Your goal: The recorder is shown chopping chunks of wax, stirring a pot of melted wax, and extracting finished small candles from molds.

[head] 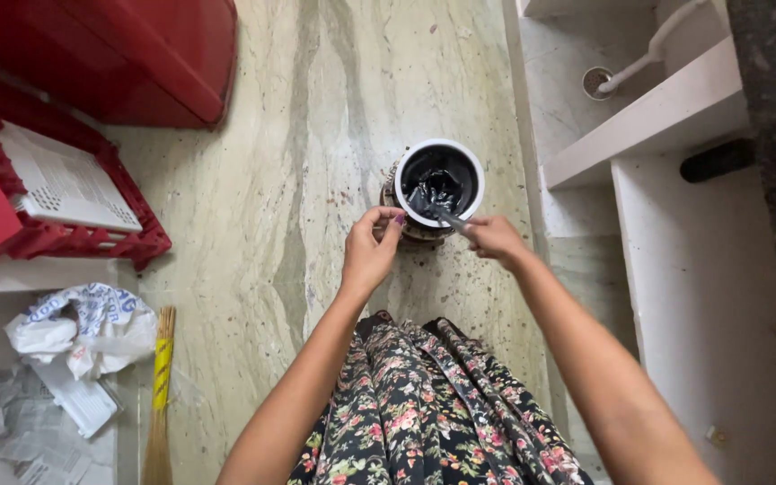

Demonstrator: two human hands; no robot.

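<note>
A small white-rimmed bin (439, 148) stands on the marble floor (316, 135), lined with a black plastic bag (437, 190). My left hand (370, 247) pinches the bin's near-left rim where the bag's edge lies. At the near-right rim my right hand (493, 238) grips a fold of the black bag. Both arms reach forward over a floral dress (424, 404).
A red crate (65, 238) holding a white perforated panel (65, 180) sits at the left, with a red lid (136, 54) behind it. Crumpled paper and a plastic bag (83, 328) lie lower left beside a broom (162, 395). White stone shelves (657, 117) rise at the right.
</note>
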